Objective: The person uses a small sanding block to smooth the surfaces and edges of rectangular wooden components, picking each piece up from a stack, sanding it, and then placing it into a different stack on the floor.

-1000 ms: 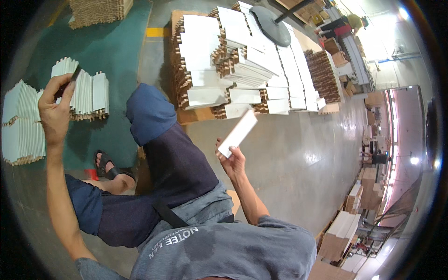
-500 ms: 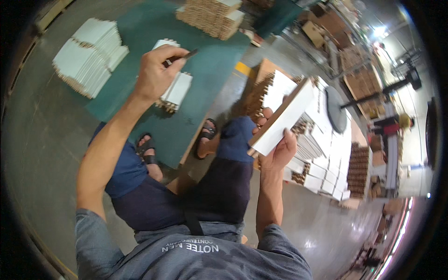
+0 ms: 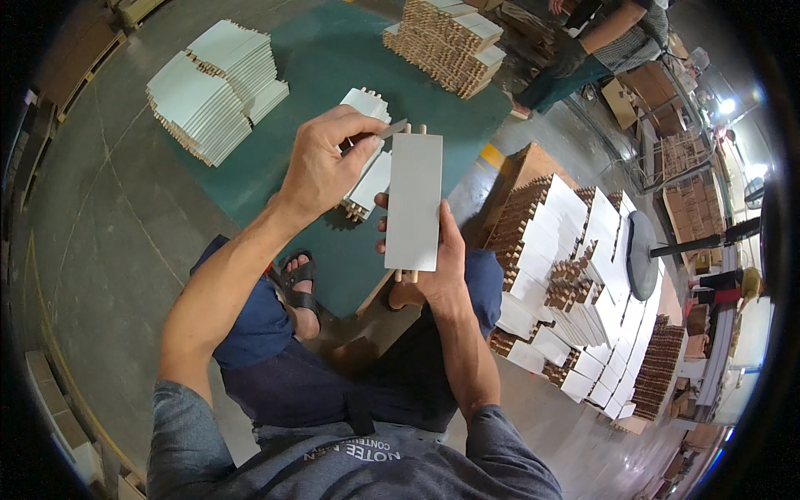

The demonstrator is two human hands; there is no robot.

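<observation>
My right hand (image 3: 448,254) grips a white board (image 3: 414,200) by its lower part, thumb along the right edge and fingers at the left. The board stands lengthwise before me, with wooden dowels sticking out of both ends. My left hand (image 3: 325,167) pinches a small flat metal blade (image 3: 394,128), whose tip is by the dowels at the board's upper left corner; whether it touches cannot be told. Beneath my left hand, a small stack of similar white boards (image 3: 364,102) lies on a green surface (image 3: 321,267), partly hidden by the hand and the held board.
White boards are stacked at the left (image 3: 242,37) and the far side (image 3: 446,54) of the green surface. At my right stands a large pile of white boards (image 3: 533,287), near a dark round disc on an arm (image 3: 641,254). A co-worker (image 3: 621,50) is at the far right.
The board has come from the right to the middle and turned its broad white face up. My left hand with the blade has moved up to its far end. A co-worker now shows.
</observation>
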